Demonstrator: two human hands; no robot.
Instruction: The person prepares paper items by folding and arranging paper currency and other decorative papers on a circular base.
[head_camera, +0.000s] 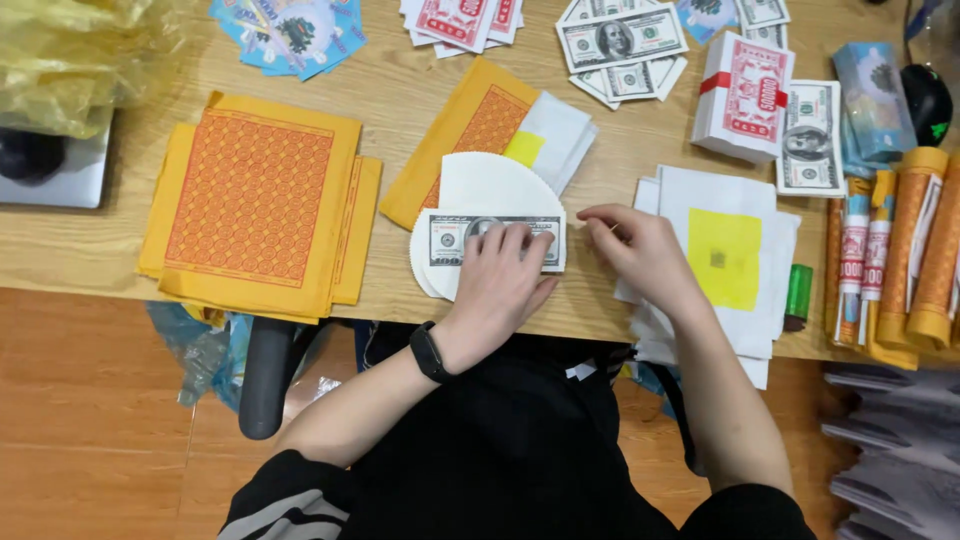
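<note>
My left hand (497, 283) presses flat on a grey-green banknote-style paper (455, 240) that lies across a round white paper disc (490, 185) near the table's front edge. A black band sits on that wrist. My right hand (640, 250) rests just right of the note, fingertips pinching at the edge of a stack of white sheets (670, 195) with a yellow square (725, 258) in the middle. It is not clear whether a sheet is gripped.
A yellow-orange patterned paper stack (250, 200) lies at left, another (480, 125) behind the disc. Loose banknote papers (620, 40), a banded red-white bundle (745, 95), blue printed cards (290, 35) and rolled orange papers (915, 250) crowd the back and right. A yellow plastic bag (60, 60) sits far left.
</note>
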